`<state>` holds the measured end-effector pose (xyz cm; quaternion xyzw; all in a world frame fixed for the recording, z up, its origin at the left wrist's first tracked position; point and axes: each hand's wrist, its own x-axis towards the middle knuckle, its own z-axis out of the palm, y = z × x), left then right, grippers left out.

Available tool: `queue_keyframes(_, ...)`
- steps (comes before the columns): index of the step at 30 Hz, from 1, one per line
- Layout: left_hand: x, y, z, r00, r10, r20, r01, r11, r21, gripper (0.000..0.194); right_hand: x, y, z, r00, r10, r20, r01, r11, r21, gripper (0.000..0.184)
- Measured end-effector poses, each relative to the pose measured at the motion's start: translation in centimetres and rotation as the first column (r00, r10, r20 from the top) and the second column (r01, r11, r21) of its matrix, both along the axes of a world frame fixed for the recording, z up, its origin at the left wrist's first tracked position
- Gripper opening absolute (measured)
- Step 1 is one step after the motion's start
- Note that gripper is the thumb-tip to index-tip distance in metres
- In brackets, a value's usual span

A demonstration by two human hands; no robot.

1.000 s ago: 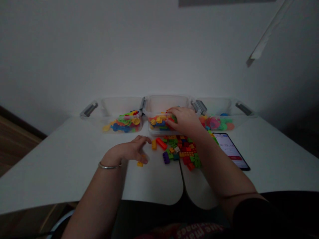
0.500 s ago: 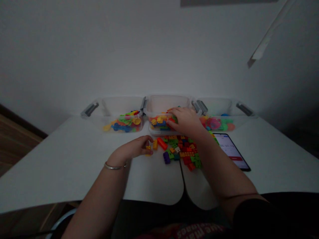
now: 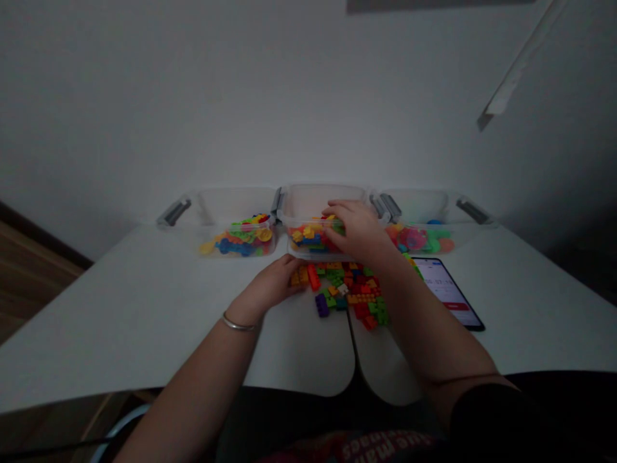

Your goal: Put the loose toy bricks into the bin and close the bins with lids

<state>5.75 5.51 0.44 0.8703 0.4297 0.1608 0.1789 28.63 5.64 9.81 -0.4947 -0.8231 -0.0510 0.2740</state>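
On the table, the left hand touches yellow blocks, maybe to keep them by the red block; its grip is hard to tell. Farther right, the right hand spreads loose over the middle box.

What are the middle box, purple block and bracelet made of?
Middle box: probably smooth, clear plastic; toys show through its front.
Purple block: likely hard plastic, from its knobbly, moulded look; finish too dim to tell.
Bracelet: perhaps metal, silvery, with a slight gleam.
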Motion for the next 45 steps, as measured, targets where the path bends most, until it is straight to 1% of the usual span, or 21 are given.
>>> queue_keyframes(3, 0.2, 0.1, 0.1, 1.0, -0.007, 0.016, 0.007, 0.999, -0.036, 0.047, -0.5, -0.4, 0.2, 0.989, 0.144, -0.039, -0.141, 0.987, 0.078, 0.03)
queue_keyframes(5, 0.3, 0.2, 0.1, 0.999, -0.011, 0.042, 0.013, 0.998, -0.066, 0.046, -0.9, -0.6, 0.2, 0.976, 0.216, -0.038, -0.213, 0.975, 0.064, 0.028)
queue_keyframes(6, 0.4, 0.3, 0.1, 0.999, -0.002, 0.054, 0.007, 0.997, -0.077, 0.045, -1.1, -0.8, 0.2, 0.973, 0.228, -0.025, -0.227, 0.974, 0.027, 0.027)
queue_keyframes(8, 0.4, 0.3, 0.1, 0.998, 0.028, 0.063, -0.023, 0.996, -0.085, 0.045, -1.5, -1.0, 0.2, 0.975, 0.222, 0.032, -0.217, 0.97, -0.106, 0.023)
queue_keyframes(11, 0.3, 0.4, 0.2, 0.996, 0.079, 0.039, -0.077, 0.995, -0.057, 0.041, -2.1, -1.4, -0.3, 0.958, 0.23, 0.173, -0.163, 0.929, -0.332, 0.019)
queue_keyframes(13, 0.2, 0.5, 0.2, 0.995, 0.098, 0.034, -0.097, 0.995, -0.026, 0.038, -2.5, -1.8, -0.8, 0.934, 0.23, 0.272, -0.105, 0.907, -0.408, 0.02)
queue_keyframes(15, 0.0, 0.6, 0.3, 0.992, 0.112, 0.055, -0.112, 0.994, -0.015, 0.035, -3.0, -2.1, -1.3, 0.915, 0.193, 0.354, -0.03, 0.908, -0.418, 0.026)
queue_keyframes(17, -0.2, 0.7, 0.2, 0.99, 0.121, 0.073, -0.12, 0.993, -0.019, 0.035, -3.5, -2.3, -1.8, 0.906, 0.15, 0.397, 0.029, 0.911, -0.411, 0.035)
queue_keyframes(19, -0.4, 0.8, 0.1, 0.99, 0.127, 0.06, -0.127, 0.992, -0.011, 0.037, -3.8, -2.4, -2.1, 0.902, 0.125, 0.413, 0.063, 0.909, -0.412, 0.043)
queue_keyframes(21, -0.4, 0.8, 0.0, 0.992, 0.124, 0.029, -0.124, 0.992, 0.003, 0.037, -4.0, -2.3, -2.3, 0.897, 0.119, 0.426, 0.08, 0.903, -0.422, 0.046)
queue_keyframes(26, -0.1, 0.7, 0.2, 0.996, 0.087, 0.025, -0.086, 0.995, -0.048, 0.035, -4.0, -2.2, -2.5, 0.899, 0.077, 0.432, 0.12, 0.903, -0.411, 0.043)
queue_keyframes(28, 0.0, 0.6, 0.4, 0.994, 0.101, 0.028, -0.1, 0.994, -0.045, 0.037, -4.0, -2.2, -2.5, 0.899, 0.071, 0.433, 0.13, 0.899, -0.418, 0.042)
queue_keyframes(31, 0.0, 0.4, 0.4, 0.992, 0.126, 0.028, -0.125, 0.992, -0.025, 0.039, -4.2, -2.1, -2.6, 0.903, 0.054, 0.426, 0.145, 0.895, -0.422, 0.035)
queue_keyframes(33, -0.1, 0.4, 0.4, 0.993, 0.119, 0.027, -0.118, 0.993, -0.026, 0.039, -4.3, -2.0, -2.7, 0.909, 0.043, 0.415, 0.155, 0.889, -0.432, 0.033)
queue_keyframes(36, -0.2, 0.5, 0.1, 0.995, 0.1, 0.028, -0.1, 0.995, -0.02, 0.038, -4.5, -1.9, -2.8, 0.908, 0.044, 0.416, 0.178, 0.859, -0.48, 0.034)
queue_keyframes(39, -0.3, 0.7, 0.0, 0.994, 0.11, 0.03, -0.11, 0.994, 0.019, 0.037, -4.6, -1.7, -2.8, 0.905, 0.057, 0.421, 0.185, 0.839, -0.512, 0.036)
queue_keyframes(42, -0.4, 0.8, 0.0, 0.992, 0.121, 0.034, -0.122, 0.991, 0.05, 0.036, -4.7, -1.7, -2.7, 0.906, 0.063, 0.418, 0.182, 0.834, -0.52, 0.037)
queue_keyframes(45, -0.4, 0.9, 0.0, 0.991, 0.111, 0.079, -0.114, 0.993, 0.038, 0.037, -4.6, -2.1, -2.3, 0.913, 0.036, 0.406, 0.186, 0.85, -0.493, 0.039)
